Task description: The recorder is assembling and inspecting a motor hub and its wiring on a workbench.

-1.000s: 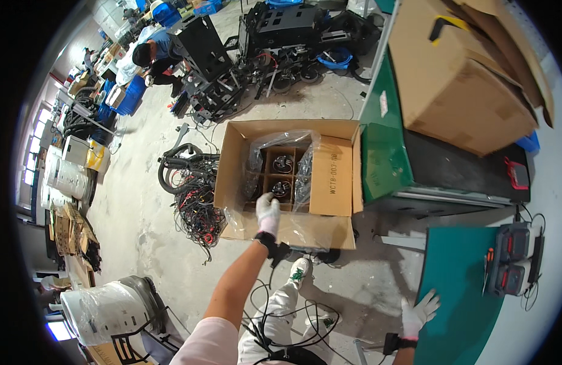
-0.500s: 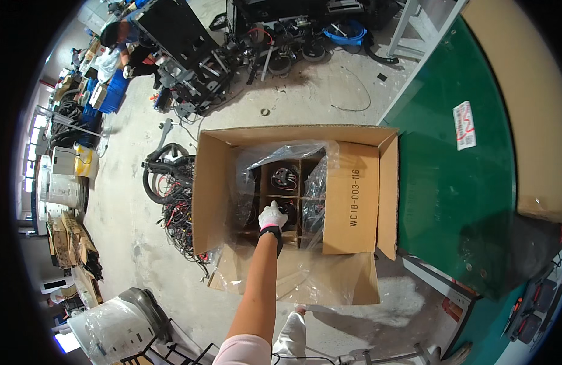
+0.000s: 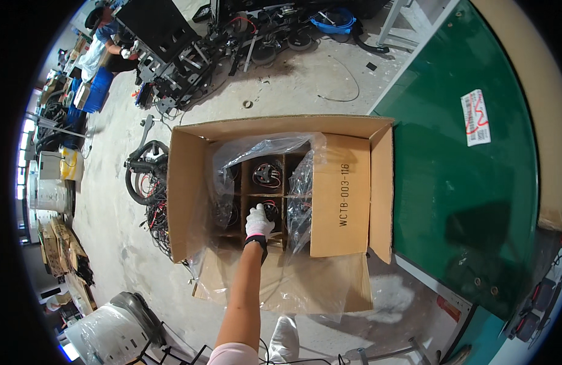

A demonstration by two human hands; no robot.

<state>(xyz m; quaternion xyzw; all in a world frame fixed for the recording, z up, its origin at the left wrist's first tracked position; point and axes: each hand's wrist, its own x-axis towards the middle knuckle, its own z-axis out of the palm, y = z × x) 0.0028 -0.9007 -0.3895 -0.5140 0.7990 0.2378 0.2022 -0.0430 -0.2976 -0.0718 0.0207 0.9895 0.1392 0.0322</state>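
My left hand (image 3: 259,222), in a white glove with a dark band at the wrist, reaches down into a large cardboard box (image 3: 189,194). Its fingers are curled at the near middle compartment, against a dark round part (image 3: 272,210) with thin red wires. Whatever lies under the fingertips is hidden by the hand. In the compartment beyond sits a similar round part (image 3: 267,175) with a metallic bracket and wires. Cardboard dividers (image 3: 262,194) separate the compartments. Clear plastic liner (image 3: 301,179) covers the right-hand ones and bunches along the left. My right hand is out of sight.
A green-topped table (image 3: 433,182) borders the box on the right. Tangled cables (image 3: 159,225) lie along its left side. Farther off, a person (image 3: 104,39) works beside black machinery (image 3: 156,30). A plastic-wrapped white bin (image 3: 110,328) stands at the near left.
The view has shifted, so the box appears farther left. My left hand stays at the same compartment, with more of the round part showing beside it. The person at the far left has shifted posture.
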